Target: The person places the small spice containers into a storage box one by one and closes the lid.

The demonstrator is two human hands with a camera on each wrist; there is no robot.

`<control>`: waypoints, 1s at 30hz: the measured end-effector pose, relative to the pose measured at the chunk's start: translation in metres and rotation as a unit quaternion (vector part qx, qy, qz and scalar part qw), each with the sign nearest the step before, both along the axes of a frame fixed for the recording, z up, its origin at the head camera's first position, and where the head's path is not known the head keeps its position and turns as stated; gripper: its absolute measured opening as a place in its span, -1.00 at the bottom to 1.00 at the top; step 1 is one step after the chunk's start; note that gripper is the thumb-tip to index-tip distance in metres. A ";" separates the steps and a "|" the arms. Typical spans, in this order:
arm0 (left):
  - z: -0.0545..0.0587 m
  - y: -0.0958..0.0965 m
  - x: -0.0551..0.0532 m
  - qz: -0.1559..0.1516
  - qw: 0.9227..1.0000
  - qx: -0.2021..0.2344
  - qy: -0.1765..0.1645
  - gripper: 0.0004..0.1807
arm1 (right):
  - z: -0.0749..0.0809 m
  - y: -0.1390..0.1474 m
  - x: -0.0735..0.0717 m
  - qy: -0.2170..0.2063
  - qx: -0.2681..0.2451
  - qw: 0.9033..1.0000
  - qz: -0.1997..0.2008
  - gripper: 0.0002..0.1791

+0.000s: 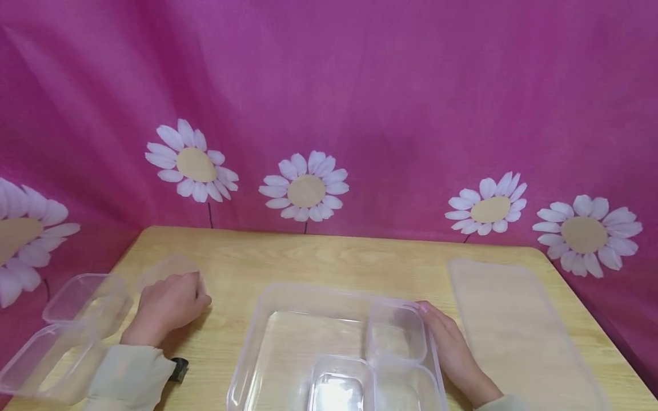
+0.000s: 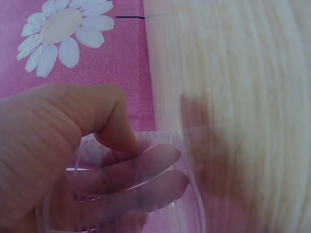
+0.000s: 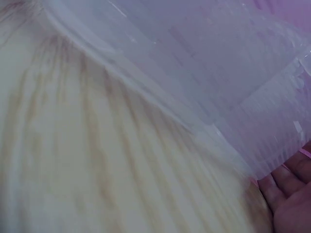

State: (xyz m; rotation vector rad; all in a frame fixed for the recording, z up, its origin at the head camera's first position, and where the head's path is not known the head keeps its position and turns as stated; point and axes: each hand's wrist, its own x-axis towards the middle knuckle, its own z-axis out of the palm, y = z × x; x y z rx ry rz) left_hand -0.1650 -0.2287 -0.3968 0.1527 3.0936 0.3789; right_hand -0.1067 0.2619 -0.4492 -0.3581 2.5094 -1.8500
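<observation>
Currently pinching a clear piece with the left hand, left of the bottom-centre box; touching the box's right side with the right hand uncurled.

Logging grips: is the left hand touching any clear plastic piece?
Touching. The left wrist view shows the left hand pinching the clear plastic piece at its edge.

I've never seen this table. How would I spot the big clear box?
Find the wooden table before the pink backdrop with white flowers. Around the middle of its near side stands the large clear box, the right hand touching its right side. Unlike the clear containers at far left, it has smaller containers inside.
</observation>
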 end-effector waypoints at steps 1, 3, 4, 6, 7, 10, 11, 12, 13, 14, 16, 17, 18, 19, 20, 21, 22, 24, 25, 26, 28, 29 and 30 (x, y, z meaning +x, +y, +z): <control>0.000 0.000 0.001 0.000 1.000 0.001 -0.004 -0.79 | -0.001 0.000 0.002 -0.002 0.002 1.000 0.000 -0.43; -0.001 0.001 0.002 -0.002 1.000 0.002 -0.001 -0.78 | -0.002 0.001 0.004 0.002 0.006 1.000 -0.001 -0.43; 0.000 0.002 0.002 -0.003 1.000 0.002 0.000 -0.78 | -0.002 0.001 0.004 0.003 0.007 1.000 -0.002 -0.43; 0.001 0.003 0.001 -0.005 1.000 0.002 0.005 -0.78 | -0.001 0.002 0.004 0.007 0.007 1.000 -0.003 -0.44; 0.002 0.003 0.001 -0.006 1.000 0.002 0.009 -0.78 | 0.000 0.002 0.003 0.011 0.005 1.000 -0.002 -0.44; 0.003 0.002 0.000 -0.010 1.000 -0.002 0.011 -0.79 | 0.000 0.001 0.001 0.018 0.000 1.000 -0.001 -0.44; 0.004 0.002 0.000 -0.011 1.000 -0.003 0.008 -0.79 | 0.000 0.000 0.000 0.020 0.002 1.000 -0.002 -0.45; 0.004 0.001 0.001 -0.013 1.000 -0.004 0.006 -0.80 | 0.000 0.000 -0.001 0.019 0.001 1.000 -0.003 -0.45; 0.004 0.001 0.001 -0.015 1.000 -0.006 0.003 -0.81 | 0.000 -0.001 -0.001 0.021 0.005 1.000 -0.005 -0.45; 0.004 0.000 0.001 -0.016 1.000 -0.006 -0.001 -0.81 | 0.000 -0.001 -0.002 0.020 0.007 1.000 -0.006 -0.44; 0.005 -0.001 0.002 -0.019 1.000 -0.008 -0.008 -0.83 | -0.001 -0.002 -0.002 0.014 0.006 1.000 -0.006 -0.44; 0.005 -0.001 0.002 -0.019 1.000 -0.009 -0.011 -0.83 | -0.001 -0.002 -0.002 0.013 0.006 1.000 -0.006 -0.43; 0.005 -0.001 0.002 -0.021 1.000 -0.008 -0.011 -0.84 | -0.001 -0.002 -0.002 0.011 0.004 1.000 -0.005 -0.43; 0.006 -0.001 0.002 -0.021 1.000 -0.006 -0.012 -0.85 | -0.001 -0.002 -0.002 0.011 0.001 1.000 -0.005 -0.43; 0.006 0.000 0.002 -0.022 1.000 -0.004 -0.012 -0.86 | -0.001 -0.003 -0.002 0.009 -0.003 1.000 -0.005 -0.43; 0.006 0.001 0.003 -0.024 1.000 -0.003 -0.013 -0.86 | -0.001 -0.003 -0.002 0.009 -0.005 1.000 -0.006 -0.43; 0.007 0.003 0.003 -0.027 1.000 -0.002 -0.011 -0.88 | -0.001 -0.003 -0.002 0.007 -0.008 1.000 -0.005 -0.43; 0.008 0.006 0.004 -0.031 1.000 0.002 -0.002 -0.88 | -0.001 -0.002 -0.001 0.005 -0.009 1.000 -0.003 -0.43; 0.009 0.008 0.005 -0.033 0.999 0.003 0.006 -0.88 | -0.001 -0.002 -0.001 0.003 -0.010 1.000 -0.002 -0.43; 0.010 0.011 0.005 -0.035 0.999 0.003 0.015 -0.88 | -0.001 -0.002 -0.001 0.004 -0.008 1.000 -0.002 -0.43; 0.013 0.015 0.008 -0.038 0.998 0.002 0.041 -0.90 | -0.002 -0.002 -0.001 0.006 -0.007 1.000 0.001 -0.43; 0.014 0.017 0.009 -0.038 0.998 0.003 0.055 -0.90 | -0.002 -0.002 -0.001 0.007 -0.008 1.000 0.001 -0.43; 0.016 0.019 0.010 -0.038 0.997 0.003 0.070 -0.91 | -0.003 -0.003 -0.001 0.008 -0.011 1.000 0.003 -0.43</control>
